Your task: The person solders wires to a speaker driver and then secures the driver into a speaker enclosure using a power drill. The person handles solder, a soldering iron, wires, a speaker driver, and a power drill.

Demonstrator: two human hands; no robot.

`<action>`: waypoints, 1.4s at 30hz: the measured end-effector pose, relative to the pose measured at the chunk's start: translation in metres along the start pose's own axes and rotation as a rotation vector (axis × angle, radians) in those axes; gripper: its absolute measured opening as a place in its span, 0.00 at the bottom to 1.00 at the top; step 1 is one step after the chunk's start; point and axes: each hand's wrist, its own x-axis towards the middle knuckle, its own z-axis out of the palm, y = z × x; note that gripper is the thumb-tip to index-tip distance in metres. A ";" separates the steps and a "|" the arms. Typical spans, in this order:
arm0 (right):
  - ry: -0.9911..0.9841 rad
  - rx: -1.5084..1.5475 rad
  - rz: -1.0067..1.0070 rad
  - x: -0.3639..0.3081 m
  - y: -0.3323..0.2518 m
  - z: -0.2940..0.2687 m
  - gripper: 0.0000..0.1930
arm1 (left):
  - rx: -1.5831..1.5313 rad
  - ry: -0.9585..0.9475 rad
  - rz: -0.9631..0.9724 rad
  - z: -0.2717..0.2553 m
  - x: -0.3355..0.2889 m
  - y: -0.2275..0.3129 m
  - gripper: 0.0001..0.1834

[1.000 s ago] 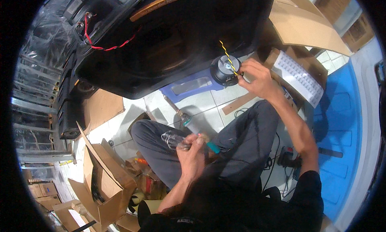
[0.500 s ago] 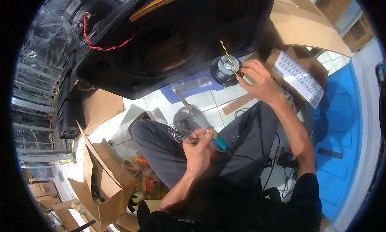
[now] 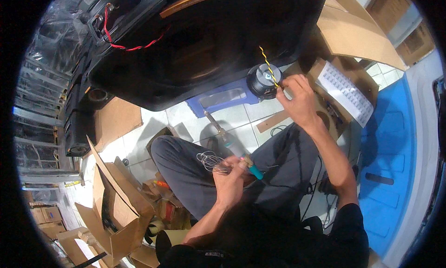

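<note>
My left hand (image 3: 228, 188) is closed around a soldering iron (image 3: 253, 169) with a teal-ended handle, its metal tip angled forward over the floor. The same hand also grips a loose coil of thin solder wire (image 3: 210, 161). My right hand (image 3: 299, 100) pinches the lower end of a yellow-and-black twisted wire (image 3: 266, 60) beside a round speaker driver (image 3: 258, 86). The driver has a silver magnet on top and sits at the right end of a blue plastic frame (image 3: 225, 101). The wire's upper end rises toward the black speaker cabinet (image 3: 195, 54).
A red-and-black wire (image 3: 134, 48) hangs by the cabinet's left side. Cardboard boxes (image 3: 125, 217) crowd the lower left. At right are a box with a printed white sheet (image 3: 346, 92) and a blue panel (image 3: 388, 147). Cables (image 3: 318, 198) lie beside my right leg.
The whole view has shifted slightly. My left hand has turned a little with the iron, which now shows more clearly. My right hand stays pinched on the wire beside the driver.
</note>
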 end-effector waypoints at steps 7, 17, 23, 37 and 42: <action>0.003 -0.032 0.017 0.002 -0.001 -0.001 0.08 | -0.071 -0.008 0.028 0.003 -0.003 -0.003 0.07; 0.056 -0.085 0.072 -0.005 -0.009 0.008 0.08 | -0.072 -0.036 -0.016 0.001 -0.006 -0.004 0.05; 0.089 -0.097 0.081 -0.006 -0.011 0.011 0.08 | -0.089 -0.046 0.007 0.003 -0.008 -0.003 0.07; 0.098 -0.073 0.064 -0.010 -0.012 0.016 0.09 | -0.097 -0.030 -0.006 -0.002 -0.010 -0.005 0.06; 0.079 -0.094 0.075 -0.013 -0.013 0.017 0.08 | -0.129 -0.051 0.004 -0.001 -0.010 -0.005 0.06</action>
